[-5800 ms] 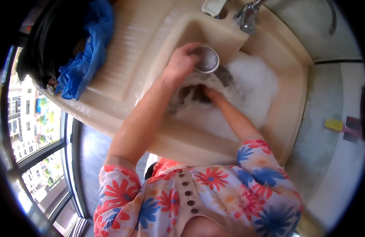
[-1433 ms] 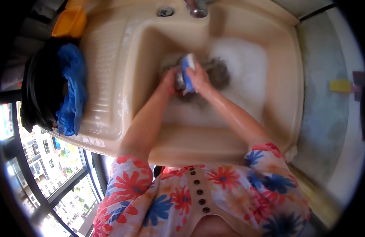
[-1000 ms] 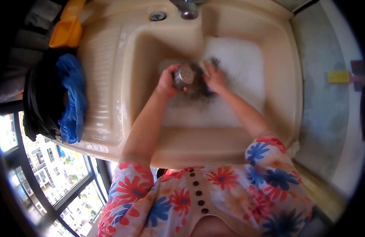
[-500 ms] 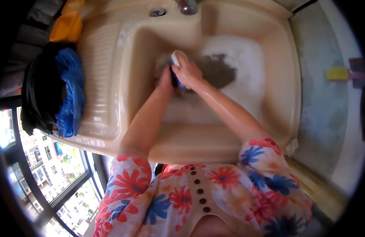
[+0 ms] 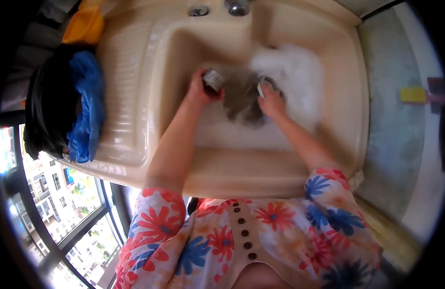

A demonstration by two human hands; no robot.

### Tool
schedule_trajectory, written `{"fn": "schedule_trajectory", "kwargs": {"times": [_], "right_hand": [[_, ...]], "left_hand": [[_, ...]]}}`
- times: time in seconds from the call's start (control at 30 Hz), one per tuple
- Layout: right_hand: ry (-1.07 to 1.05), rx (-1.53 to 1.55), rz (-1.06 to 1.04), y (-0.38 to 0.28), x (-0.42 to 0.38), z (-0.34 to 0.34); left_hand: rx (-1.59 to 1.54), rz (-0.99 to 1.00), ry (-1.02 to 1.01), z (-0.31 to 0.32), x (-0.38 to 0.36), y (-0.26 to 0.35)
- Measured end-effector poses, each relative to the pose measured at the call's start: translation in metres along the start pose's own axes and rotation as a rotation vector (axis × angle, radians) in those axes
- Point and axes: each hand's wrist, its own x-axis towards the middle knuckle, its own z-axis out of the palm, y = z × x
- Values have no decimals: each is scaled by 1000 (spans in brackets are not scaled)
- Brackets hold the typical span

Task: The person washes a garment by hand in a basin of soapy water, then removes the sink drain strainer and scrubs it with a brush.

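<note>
My left hand [image 5: 199, 89] is closed around what looks like a dark shoe [image 5: 212, 79], whose pale, patterned sole faces up at the left side of the sink basin [image 5: 176, 62]. To the right, my right hand [image 5: 273, 103] grips a scrubbing brush [image 5: 260, 90] with a white edge, down at the murky water. Its bristles are hidden. Grey-brown water [image 5: 237, 94] lies between the two hands, with thick white suds [image 5: 299, 72] beyond the right one.
A metal tap [image 5: 237, 7] and a round drain fitting [image 5: 199, 10] are at the back rim. On the left, a ribbed drainboard [image 5: 123, 96] carries a yellow container [image 5: 83, 26] and black and blue plastic bags [image 5: 86, 106]. A yellow-and-pink object [image 5: 412, 95] lies right of the sink.
My hands have come apart. The right hand has moved the brush off the shoe, rightward to the water; the left hand keeps the shoe and has turned it so its patterned face shows.
</note>
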Motion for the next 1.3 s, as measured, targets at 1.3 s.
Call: {"fn": "schedule_trajectory", "kwargs": {"times": [1.3], "right_hand": [[-346,1469,10,-61,-19,-67]], "left_hand": [[1012,457,44,55,-29,-30]]}}
